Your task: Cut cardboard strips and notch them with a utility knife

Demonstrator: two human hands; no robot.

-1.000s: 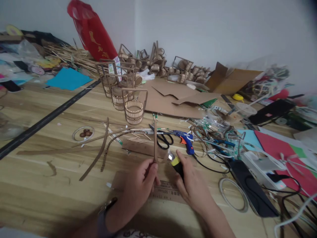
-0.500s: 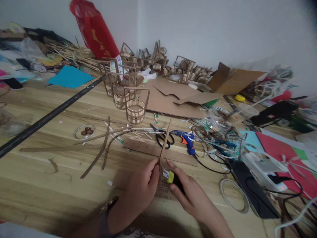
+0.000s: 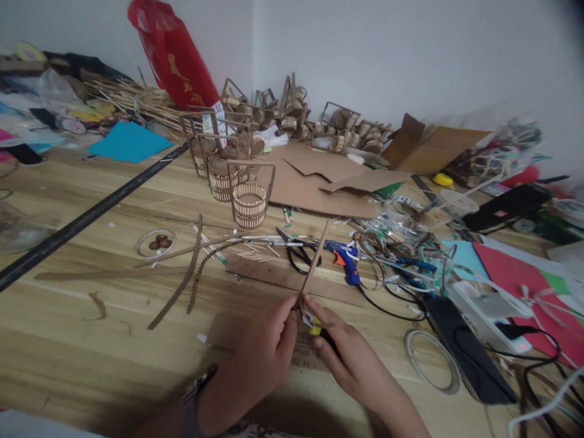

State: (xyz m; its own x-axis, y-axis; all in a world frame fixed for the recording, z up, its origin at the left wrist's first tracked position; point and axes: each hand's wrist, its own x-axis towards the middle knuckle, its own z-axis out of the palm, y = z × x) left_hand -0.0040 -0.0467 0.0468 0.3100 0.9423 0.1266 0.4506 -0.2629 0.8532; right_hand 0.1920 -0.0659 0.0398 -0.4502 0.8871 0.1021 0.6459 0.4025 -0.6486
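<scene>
My left hand (image 3: pixel 269 344) pinches the lower end of a thin brown cardboard strip (image 3: pixel 314 261), which slants up and to the right. In my right hand (image 3: pixel 349 350) is a utility knife (image 3: pixel 316 327) with a yellow and black handle; its blade lies close to the strip near my left fingertips. My right index finger reaches up to the strip beside the blade. Below both hands lies a piece of printed cardboard (image 3: pixel 305 353). Just beyond the strip are black-handled scissors (image 3: pixel 296 254) and a blue glue gun (image 3: pixel 347 261).
Small handled baskets (image 3: pixel 249 204) stand at the back centre, with more piled by the wall. Loose curved strips (image 3: pixel 182 289) lie left, near a ring holding brown beads (image 3: pixel 160 242). A phone (image 3: pixel 469 350), a tape ring (image 3: pixel 432 361) and cables are at right.
The strip's upper end has swung to the right. My right index finger has moved up against the strip, and the knife blade sits closer to my left fingertips.
</scene>
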